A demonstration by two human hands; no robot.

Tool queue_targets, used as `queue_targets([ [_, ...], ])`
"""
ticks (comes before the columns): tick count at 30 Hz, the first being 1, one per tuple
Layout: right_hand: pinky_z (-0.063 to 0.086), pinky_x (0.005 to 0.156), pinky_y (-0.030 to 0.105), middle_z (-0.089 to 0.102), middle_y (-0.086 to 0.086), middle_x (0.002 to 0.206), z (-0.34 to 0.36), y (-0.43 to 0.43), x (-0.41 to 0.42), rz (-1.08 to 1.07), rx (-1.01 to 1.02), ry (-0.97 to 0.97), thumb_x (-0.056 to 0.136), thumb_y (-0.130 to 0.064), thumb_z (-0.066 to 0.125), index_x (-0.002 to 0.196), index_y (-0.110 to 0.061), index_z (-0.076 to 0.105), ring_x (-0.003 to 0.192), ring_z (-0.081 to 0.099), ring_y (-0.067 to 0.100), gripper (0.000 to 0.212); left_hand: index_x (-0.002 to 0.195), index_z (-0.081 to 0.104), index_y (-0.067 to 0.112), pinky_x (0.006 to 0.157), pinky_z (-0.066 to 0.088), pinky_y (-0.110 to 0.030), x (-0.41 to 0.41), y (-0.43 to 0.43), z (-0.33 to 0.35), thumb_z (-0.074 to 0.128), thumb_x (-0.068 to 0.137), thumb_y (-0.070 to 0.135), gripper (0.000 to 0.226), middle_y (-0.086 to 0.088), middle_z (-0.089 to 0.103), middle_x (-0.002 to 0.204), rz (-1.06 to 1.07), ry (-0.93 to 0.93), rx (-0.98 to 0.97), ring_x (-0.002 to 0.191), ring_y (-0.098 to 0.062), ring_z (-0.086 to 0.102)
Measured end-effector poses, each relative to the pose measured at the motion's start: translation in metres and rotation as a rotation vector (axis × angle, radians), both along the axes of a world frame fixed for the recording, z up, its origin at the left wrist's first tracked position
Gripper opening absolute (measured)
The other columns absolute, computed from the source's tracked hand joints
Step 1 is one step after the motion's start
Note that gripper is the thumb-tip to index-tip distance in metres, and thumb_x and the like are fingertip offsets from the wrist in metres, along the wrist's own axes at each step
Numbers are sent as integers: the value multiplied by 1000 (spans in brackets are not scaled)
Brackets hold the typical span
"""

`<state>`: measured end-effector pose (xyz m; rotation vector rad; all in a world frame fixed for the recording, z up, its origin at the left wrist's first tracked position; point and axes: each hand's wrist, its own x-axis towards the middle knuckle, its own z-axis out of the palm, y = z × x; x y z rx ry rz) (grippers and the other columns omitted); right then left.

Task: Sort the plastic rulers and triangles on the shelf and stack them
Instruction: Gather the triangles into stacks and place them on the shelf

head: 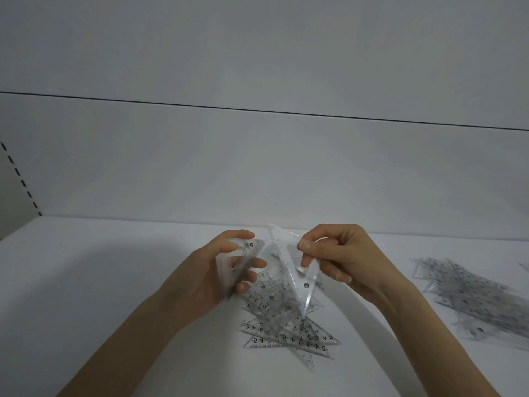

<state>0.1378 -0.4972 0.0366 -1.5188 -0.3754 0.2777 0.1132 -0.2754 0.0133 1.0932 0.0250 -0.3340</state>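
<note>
Mid-sort: gathering like triangles into a hand-held stack.

Gripped in the left hand (pixel 211 270), fingers curled round it: a thin, motion-blurred bundle of clear plastic triangles (pixel 243 253), held on edge above the white shelf (pixel 114 282).

Pinched between thumb and fingertips of the right hand (pixel 337 253): a single clear plastic set square (pixel 294 276) with a printed scale, tilted with its long point down. Just beside the left hand's bundle, apparently not touching it.

Below and between both hands, flat on the shelf: a loose jumble of clear numbered triangles (pixel 286 328), overlapping at all angles and looking unsorted.

Well out beyond the right hand: a second spread heap of clear plastic pieces (pixel 472 296), too blurred to tell rulers from triangles.

Probably next: turning the single piece to match the bundle's outline, laying it flat against the bundle and squaring the edges. Calls for a shape check first, plus a firm left-hand grip against slipping on smooth plastic.
</note>
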Motion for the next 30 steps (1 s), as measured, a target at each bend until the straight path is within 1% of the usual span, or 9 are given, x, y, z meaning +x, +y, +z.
queue_targets([
  [6,23,36,15,67,14,62,-1,-1,1,22,21,13,69,-12,71,76,3,67,30,31,8,17,106,60,12,44,43,-24,-2,0,0,55,77,15,30,-26,62,88,-50,-24,25,59,-24,54],
  [11,37,40,15,70,16,78,-1,1,-2,83,159,-69,74,-7,63,81,-5,75,46,50,12,14,100,63,13,44,46,-27,-3,0,-2,57,74,26,30,-27,62,90,-121,-25,-17,61,-27,56],
  [13,40,43,17,67,14,76,-3,2,-2,51,148,-230,81,-7,63,85,-9,76,50,50,14,14,103,63,11,46,46,-25,-3,0,-3,59,75,32,35,-28,61,91,-151,-11,-16,61,-29,57],
  [15,42,48,20,63,12,73,-7,7,-3,-3,11,-479,88,-8,63,93,-13,75,48,49,16,14,107,61,9,46,47,-25,-2,-2,-4,57,76,38,42,-30,61,92,-177,6,-19,60,-31,58],
  [17,45,52,20,64,0,77,-11,15,-4,-20,-164,-676,89,-10,60,102,-15,71,54,53,9,17,112,58,8,47,49,-27,-2,-3,-7,53,81,43,47,-31,61,93,-223,17,-47,60,-32,59],
  [20,47,61,14,64,-17,79,-21,29,-8,-14,-349,-841,89,-14,66,102,-22,60,66,61,4,17,119,57,8,50,50,-29,-1,-3,-12,49,82,48,56,-27,59,97,-303,-5,-56,64,-31,59],
  [22,45,62,10,65,-15,82,-28,35,-10,-44,-379,-909,88,-14,67,100,-26,59,67,62,4,19,118,57,11,55,47,-29,0,-3,-15,43,86,51,54,-23,57,101,-351,-50,-41,70,-29,57],
  [26,48,62,10,67,-8,103,-33,43,-9,-73,-327,-918,87,-10,68,110,-16,70,79,64,5,24,109,64,17,57,44,-28,-2,-6,-12,41,89,47,42,-12,58,95,-416,-86,-94,72,-23,56],
  [30,56,60,22,68,1,105,-18,22,2,-267,-198,-604,91,0,59,118,-19,66,71,67,10,34,108,64,15,54,47,-29,-1,-1,-11,72,65,20,45,-26,59,100,-237,-74,-78,67,-26,59],
])
